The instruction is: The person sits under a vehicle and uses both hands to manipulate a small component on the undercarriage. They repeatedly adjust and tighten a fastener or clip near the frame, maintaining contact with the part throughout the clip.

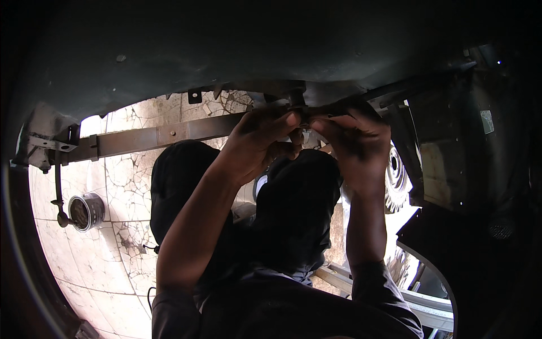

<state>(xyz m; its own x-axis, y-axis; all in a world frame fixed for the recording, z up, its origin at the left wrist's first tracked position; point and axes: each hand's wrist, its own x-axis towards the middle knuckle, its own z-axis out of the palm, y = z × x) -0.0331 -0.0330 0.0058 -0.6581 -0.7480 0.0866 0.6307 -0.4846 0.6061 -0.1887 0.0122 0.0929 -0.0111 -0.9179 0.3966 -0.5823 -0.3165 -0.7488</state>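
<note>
Both my hands are raised together under a dark vehicle body panel. My left hand is closed, its thumb and fingers gathered at the lower end of a dark cylindrical fitting. Just to the right, my right hand is closed too, thumb and fingertips pinched close to the same spot. Shadow and the fingers themselves hide what the right hand grips. The thumbs almost meet below the fitting.
A long brown metal leaf spring crosses behind my left arm. A thin vertical rod hangs near its left end. On the cracked tile floor stands a round metal can. A toothed wheel is at the right.
</note>
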